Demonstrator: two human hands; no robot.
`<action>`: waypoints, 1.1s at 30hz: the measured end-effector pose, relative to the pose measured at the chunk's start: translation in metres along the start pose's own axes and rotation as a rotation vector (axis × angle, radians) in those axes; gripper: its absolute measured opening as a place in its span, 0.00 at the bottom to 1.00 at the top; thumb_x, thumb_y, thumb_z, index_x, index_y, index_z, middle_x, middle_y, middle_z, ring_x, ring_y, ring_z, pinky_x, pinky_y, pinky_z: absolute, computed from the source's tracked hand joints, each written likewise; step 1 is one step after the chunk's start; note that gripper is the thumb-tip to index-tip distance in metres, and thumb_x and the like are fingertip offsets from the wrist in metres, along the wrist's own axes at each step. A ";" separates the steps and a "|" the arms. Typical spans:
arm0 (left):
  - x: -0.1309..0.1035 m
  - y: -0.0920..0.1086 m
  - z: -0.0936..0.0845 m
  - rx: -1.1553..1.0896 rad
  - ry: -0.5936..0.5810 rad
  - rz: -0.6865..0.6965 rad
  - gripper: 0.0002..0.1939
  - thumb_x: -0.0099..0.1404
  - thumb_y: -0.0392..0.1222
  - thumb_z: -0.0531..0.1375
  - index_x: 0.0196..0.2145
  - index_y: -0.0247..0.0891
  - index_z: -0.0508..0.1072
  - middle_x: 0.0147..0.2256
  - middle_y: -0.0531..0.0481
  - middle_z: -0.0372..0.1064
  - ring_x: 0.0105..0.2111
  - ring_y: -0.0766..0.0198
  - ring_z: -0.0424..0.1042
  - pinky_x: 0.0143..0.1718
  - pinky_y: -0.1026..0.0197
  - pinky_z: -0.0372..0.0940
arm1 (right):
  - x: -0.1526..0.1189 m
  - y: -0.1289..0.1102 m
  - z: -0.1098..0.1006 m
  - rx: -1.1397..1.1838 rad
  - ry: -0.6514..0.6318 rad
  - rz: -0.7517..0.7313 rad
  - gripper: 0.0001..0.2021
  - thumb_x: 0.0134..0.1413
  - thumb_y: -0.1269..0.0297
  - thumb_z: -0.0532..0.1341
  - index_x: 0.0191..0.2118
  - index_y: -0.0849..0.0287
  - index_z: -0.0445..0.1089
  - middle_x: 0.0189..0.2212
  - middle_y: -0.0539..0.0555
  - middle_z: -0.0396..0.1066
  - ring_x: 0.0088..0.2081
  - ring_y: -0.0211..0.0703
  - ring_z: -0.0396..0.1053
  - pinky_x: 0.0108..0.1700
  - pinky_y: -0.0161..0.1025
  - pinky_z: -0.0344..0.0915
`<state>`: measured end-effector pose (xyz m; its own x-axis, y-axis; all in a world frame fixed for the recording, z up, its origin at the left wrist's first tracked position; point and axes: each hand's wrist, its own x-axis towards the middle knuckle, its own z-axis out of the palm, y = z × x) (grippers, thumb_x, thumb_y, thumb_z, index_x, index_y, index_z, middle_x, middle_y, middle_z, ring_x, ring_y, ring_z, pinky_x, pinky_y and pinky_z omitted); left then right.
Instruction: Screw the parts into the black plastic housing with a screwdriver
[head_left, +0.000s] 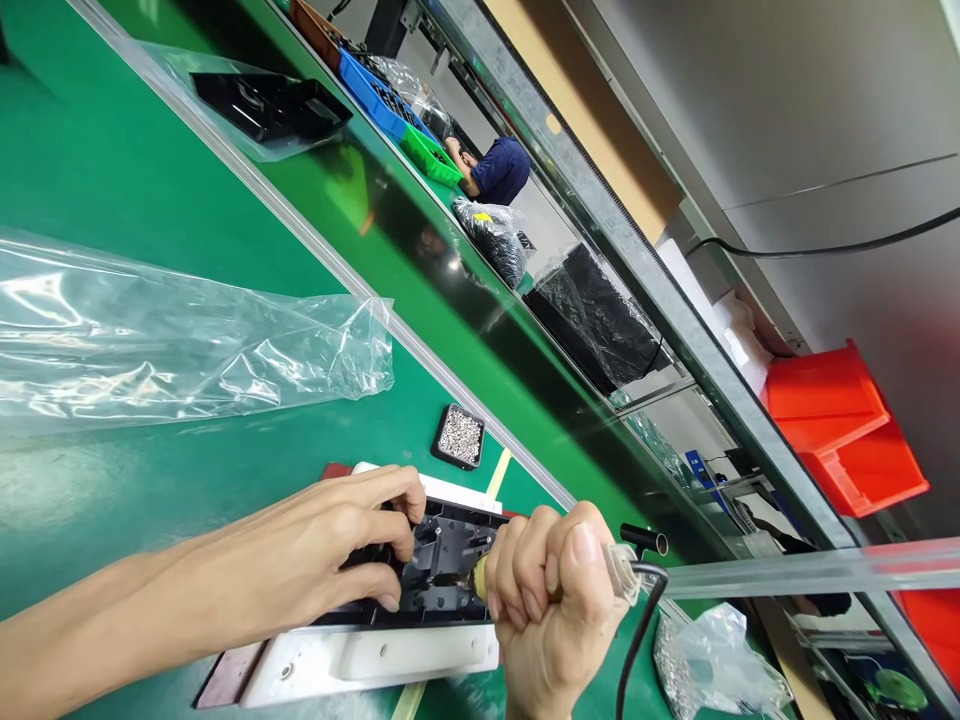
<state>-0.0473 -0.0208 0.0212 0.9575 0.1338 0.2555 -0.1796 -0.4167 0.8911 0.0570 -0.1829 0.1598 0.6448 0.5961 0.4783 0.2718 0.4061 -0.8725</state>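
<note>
In the head view a long black plastic housing (442,550), its ribbed inside facing up, lies in a white fixture block (360,665). My left hand (337,540) is over its left part, fingers bent and apart, fingertips at the housing. A corded tool (624,575) is gripped in my right hand (551,590); its yellowish nose points left into the housing. Clear plastic covers its rear end, where a black cable comes out. My fist hides most of the tool, so its kind is unclear. Beyond the fixture stands a small black tray (459,437) of tiny silvery metal pieces.
A clear plastic bag (195,340) lies at left on the green bench. Past a metal rail (300,225), a glossy black part (266,105) rests on plastic. Bagged metal pieces (712,660) are at lower right. Red bins (840,430) hang right; a person (502,170) sits opposite.
</note>
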 end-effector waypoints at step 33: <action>0.002 -0.001 -0.003 0.011 -0.040 -0.021 0.09 0.81 0.43 0.72 0.38 0.52 0.87 0.55 0.55 0.76 0.50 0.56 0.77 0.55 0.55 0.65 | 0.000 0.000 0.002 -0.014 0.029 0.025 0.31 0.86 0.55 0.67 0.29 0.55 0.52 0.19 0.39 0.46 0.18 0.29 0.45 0.21 0.23 0.59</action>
<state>-0.0456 -0.0176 0.0222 0.9694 0.1067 0.2210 -0.1567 -0.4236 0.8922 0.0556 -0.1818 0.1601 0.6722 0.5853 0.4535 0.2653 0.3814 -0.8855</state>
